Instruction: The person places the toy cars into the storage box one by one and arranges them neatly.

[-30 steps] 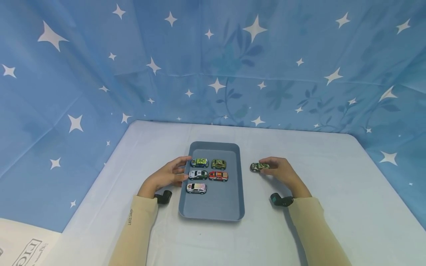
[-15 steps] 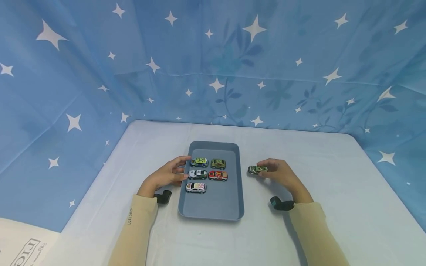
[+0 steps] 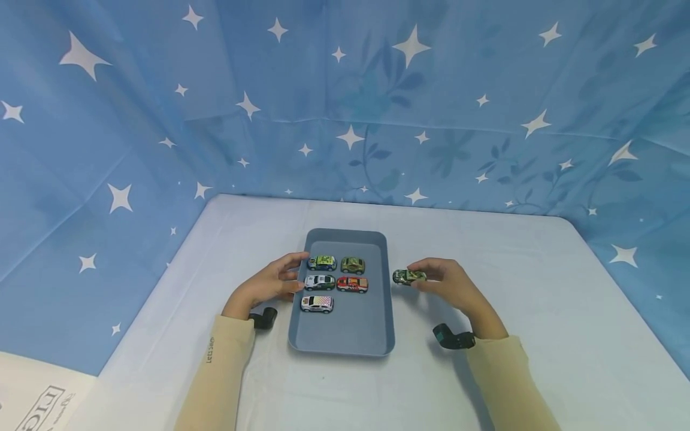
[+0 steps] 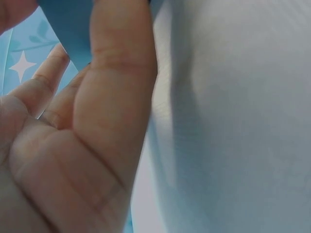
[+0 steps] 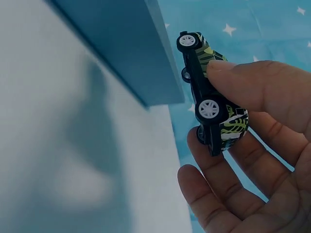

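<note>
A blue-grey tray lies on the table with several toy cars in it. My left hand holds its left edge, thumb and index finger at the rim; in the left wrist view the thumb covers part of the tray wall. Just outside the tray's right side, my right hand pinches a green camouflage toy car. In the right wrist view, this camouflage car shows its wheels and dark underside, raised off the table beside the tray wall.
Inside the tray are a yellow-green car, an olive car, a white-green car, a red car and a white-pink car. A white cloth covers the table. Blue star-patterned curtain hangs behind.
My right hand has moved left with the camouflage toy car, from the table well right of the tray to close beside its right rim. The left hand stays at the tray edge.
</note>
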Tool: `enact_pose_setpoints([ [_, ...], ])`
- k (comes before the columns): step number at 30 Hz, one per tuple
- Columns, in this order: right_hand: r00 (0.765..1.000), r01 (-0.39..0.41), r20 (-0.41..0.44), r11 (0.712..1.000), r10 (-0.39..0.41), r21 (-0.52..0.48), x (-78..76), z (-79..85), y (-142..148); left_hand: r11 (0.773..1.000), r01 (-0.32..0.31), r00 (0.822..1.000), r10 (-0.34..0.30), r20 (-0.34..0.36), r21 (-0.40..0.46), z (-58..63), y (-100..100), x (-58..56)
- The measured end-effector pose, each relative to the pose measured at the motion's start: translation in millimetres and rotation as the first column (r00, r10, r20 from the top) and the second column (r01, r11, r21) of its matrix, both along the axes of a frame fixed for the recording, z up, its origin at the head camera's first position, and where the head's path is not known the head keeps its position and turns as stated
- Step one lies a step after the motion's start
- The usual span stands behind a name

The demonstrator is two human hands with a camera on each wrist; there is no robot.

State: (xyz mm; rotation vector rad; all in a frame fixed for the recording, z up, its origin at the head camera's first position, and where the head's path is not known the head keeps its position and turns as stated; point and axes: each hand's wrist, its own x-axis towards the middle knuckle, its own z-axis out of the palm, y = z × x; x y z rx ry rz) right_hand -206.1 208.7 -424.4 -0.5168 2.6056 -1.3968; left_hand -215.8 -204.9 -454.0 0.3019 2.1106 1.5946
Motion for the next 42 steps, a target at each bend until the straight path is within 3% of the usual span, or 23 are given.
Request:
enact_pose_setpoints([
  [11,0.997,-0.039,-0.059,0.999,0.039,-0.006,5.2,0.8,-14.4,1.0,-0.001,1.0,0.0,0.016,0.025,0.1,-0.5,0.3],
  [42,0.996,-0.088,-0.018,0.996,0.088,-0.032,14.2,2.1,-35.6,1.0,-0.011,1.0,0.011,0.023,0.024,2.4,1.9,0.2],
])
